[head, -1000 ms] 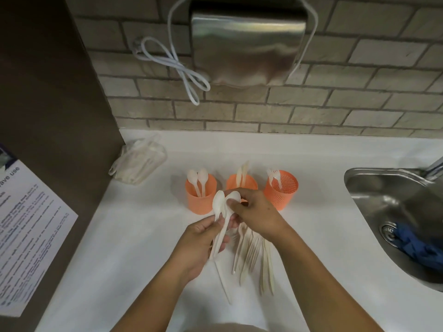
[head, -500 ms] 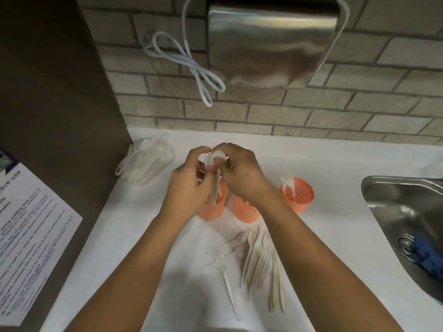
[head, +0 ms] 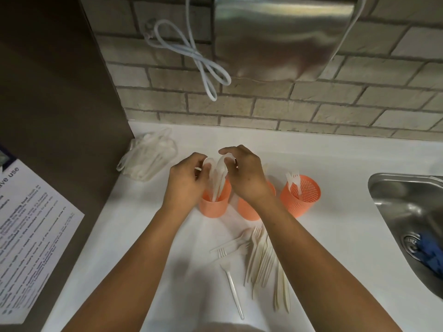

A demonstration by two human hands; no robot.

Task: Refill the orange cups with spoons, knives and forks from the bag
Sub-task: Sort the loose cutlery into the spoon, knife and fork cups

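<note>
Spoons [head: 218,174]: near upright, bowls up, handles in leftmost orange cup [head: 214,207]
Left hand [head: 185,182]: pinches bowls
Right hand [head: 247,173]: pinches bowls

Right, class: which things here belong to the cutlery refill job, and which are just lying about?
Job: left hand, right hand, spoons they hold, orange cups, bag, loose cutlery on the counter.
Lying about: sink, blue cloth, white cable, steel dispenser, printed sheet.
</note>
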